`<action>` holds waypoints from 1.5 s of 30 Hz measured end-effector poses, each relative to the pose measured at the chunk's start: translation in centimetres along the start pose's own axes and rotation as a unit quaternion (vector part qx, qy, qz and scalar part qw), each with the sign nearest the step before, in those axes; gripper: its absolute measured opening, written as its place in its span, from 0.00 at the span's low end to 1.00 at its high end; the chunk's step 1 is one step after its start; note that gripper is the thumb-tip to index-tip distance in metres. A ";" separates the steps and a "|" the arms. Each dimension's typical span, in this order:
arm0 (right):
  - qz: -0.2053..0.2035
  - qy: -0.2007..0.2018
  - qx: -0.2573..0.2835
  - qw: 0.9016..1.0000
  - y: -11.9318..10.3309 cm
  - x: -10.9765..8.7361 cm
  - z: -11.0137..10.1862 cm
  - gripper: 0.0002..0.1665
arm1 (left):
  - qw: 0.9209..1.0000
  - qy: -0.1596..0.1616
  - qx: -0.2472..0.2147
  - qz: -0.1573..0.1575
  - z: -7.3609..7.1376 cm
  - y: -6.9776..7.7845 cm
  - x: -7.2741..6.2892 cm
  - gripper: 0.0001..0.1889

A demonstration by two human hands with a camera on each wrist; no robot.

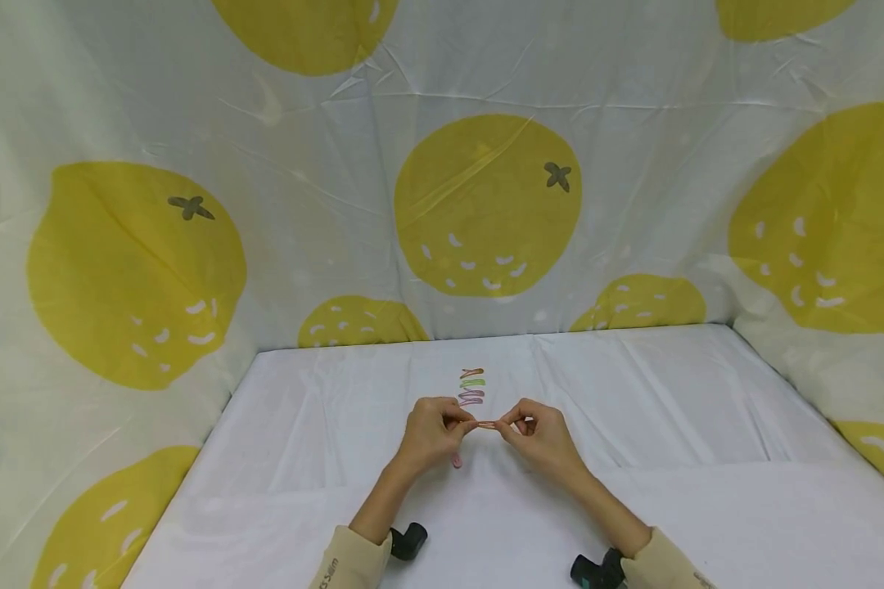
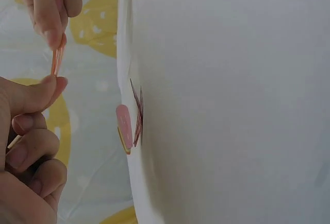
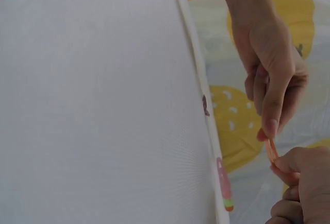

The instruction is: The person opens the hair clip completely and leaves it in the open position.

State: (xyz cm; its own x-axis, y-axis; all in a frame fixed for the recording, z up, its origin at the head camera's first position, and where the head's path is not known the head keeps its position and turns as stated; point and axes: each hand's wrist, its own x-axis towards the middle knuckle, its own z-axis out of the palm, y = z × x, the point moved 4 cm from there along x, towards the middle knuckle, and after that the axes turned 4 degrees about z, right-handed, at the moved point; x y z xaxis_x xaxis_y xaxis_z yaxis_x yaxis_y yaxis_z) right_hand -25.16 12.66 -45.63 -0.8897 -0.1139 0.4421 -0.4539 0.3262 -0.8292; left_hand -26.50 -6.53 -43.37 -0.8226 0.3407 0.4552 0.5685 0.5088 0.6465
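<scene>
An orange hair clip [image 1: 486, 424] is stretched between my two hands above the white table. My left hand [image 1: 429, 433] pinches one end of it between thumb and index finger. The other end is pinched by the thumb and index finger of my right hand [image 1: 547, 440]. Both wrist views show the orange clip [image 2: 58, 62] held level between the fingertips. Beyond the hands lies a short column of hair clips, among them an orange one [image 1: 472, 373] and a green one [image 1: 473, 383]. A reddish clip [image 1: 457, 461] lies below my left hand, partly hidden by it.
The white cloth-covered table [image 1: 678, 409] has a few creases. Behind it and along the sides hangs a curtain [image 1: 486, 327] printed with yellow fruit. Dark wrist cameras [image 1: 410, 541] sit beside the sleeves, close to the tabletop.
</scene>
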 end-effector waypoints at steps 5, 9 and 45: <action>0.002 0.000 -0.005 1.000 0.3 0.2 0.3 0.05 | 0.999 -0.023 0.037 -0.001 -0.2 -0.3 0.0 0.02; 0.018 -0.024 -0.011 0.999 0.7 0.4 0.5 0.02 | 0.999 -0.044 0.018 -0.003 -0.5 -1.0 0.2 0.02; 0.183 -0.057 0.009 0.981 5.1 4.6 3.3 0.04 | 0.983 -0.139 0.070 -0.101 -0.7 -5.4 3.9 0.08</action>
State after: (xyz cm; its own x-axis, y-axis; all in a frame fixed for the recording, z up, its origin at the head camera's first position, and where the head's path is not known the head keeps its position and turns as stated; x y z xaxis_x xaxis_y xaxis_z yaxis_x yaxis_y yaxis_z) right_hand -31.75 10.69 -48.90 -0.9926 -0.0974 0.0730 -0.1026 0.3477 -0.9320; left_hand -32.71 -8.50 -44.66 -0.9009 0.4145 0.1288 0.4022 0.6857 0.6066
